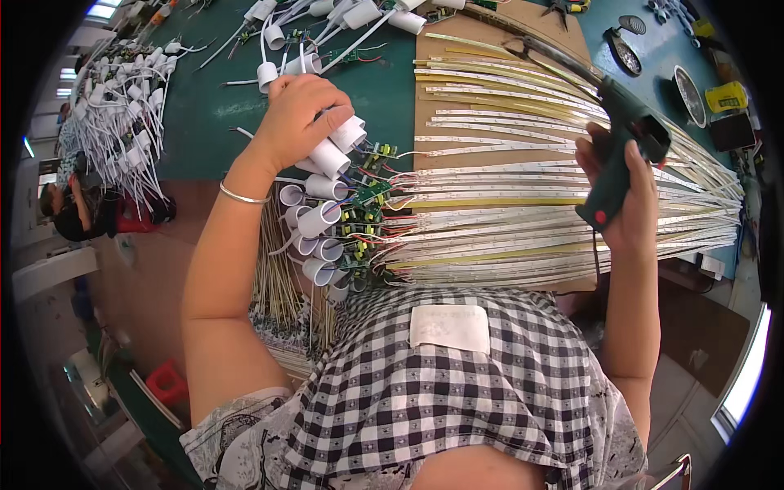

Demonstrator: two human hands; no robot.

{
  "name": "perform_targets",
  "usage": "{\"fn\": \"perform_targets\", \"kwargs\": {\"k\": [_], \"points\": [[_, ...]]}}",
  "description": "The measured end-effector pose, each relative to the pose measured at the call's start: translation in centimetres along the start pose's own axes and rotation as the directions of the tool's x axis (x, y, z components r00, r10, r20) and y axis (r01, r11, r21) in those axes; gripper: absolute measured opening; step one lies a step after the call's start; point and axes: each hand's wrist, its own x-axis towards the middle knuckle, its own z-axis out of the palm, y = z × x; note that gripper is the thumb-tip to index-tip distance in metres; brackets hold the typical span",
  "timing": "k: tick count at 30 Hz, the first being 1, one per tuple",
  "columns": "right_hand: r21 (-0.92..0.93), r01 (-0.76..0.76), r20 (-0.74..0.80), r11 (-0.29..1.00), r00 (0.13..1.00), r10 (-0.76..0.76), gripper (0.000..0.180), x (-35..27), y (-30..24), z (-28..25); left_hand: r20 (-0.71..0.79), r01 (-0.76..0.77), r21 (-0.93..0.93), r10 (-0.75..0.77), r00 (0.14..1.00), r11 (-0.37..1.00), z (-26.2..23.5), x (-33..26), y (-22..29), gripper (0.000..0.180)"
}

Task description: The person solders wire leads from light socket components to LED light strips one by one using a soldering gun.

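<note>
My right hand [635, 204] grips a dark green soldering gun [614, 175] with a red button, and its long metal barrel [563, 59] points to the far left over the board. My left hand [304, 118] is closed, back of the hand up, above a row of white plastic sleeves [330, 158]; what its fingers hold is hidden under it. Beside these sleeves lie small green circuit boards [371, 196] with red and white wires. The wires run to LED strips [498, 186] fanned out side by side across a brown board [461, 98].
More white sleeves with cables [355, 15] lie at the far edge of the green table [220, 106]. A large bundle of white-cabled parts [122, 106] sits at the left. Pliers [565, 10], a metal dish [688, 94] and a yellow box [727, 96] are at the far right. Another person [73, 208] is at the left.
</note>
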Motion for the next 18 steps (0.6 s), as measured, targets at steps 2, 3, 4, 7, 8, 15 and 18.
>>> {"fn": "perform_targets", "kwargs": {"k": [2,3,4,7,8,15,18], "points": [[0.090,-0.024,0.011,0.996,1.000,0.023,0.043,1.1,0.7,2.0,-0.085,-0.002,-0.015,0.000,0.996,1.000,0.5,-0.2,0.4,0.030],[0.084,-0.036,0.009,0.996,0.999,0.036,0.043,1.2,1.0,2.0,-0.081,0.008,-0.025,-0.009,0.997,1.000,0.4,-0.6,0.7,0.030],[0.101,-0.028,0.045,0.994,0.999,0.023,0.042,1.2,1.3,2.0,-0.068,0.022,-0.037,-0.025,0.997,0.999,0.1,-0.9,1.2,0.030],[0.105,-0.025,0.057,0.994,0.998,0.019,0.043,0.6,2.6,1.2,-0.074,0.019,-0.052,-0.023,0.997,0.998,-0.3,-1.6,2.2,0.033],[0.098,-0.035,0.034,0.995,0.999,0.032,0.044,0.2,2.9,0.9,-0.078,0.007,-0.059,-0.011,0.997,0.998,-0.4,-1.8,2.5,0.037],[-0.022,0.030,-0.016,0.999,0.999,-0.030,0.045,-1.3,2.9,1.8,-0.067,-0.033,-0.025,0.031,0.997,0.999,-1.4,-1.9,4.1,0.048],[0.008,0.025,-0.119,1.000,0.993,-0.024,0.044,-1.6,3.0,2.3,0.015,-0.065,-0.062,0.066,0.998,0.996,-2.3,-1.8,3.9,0.051]]}}
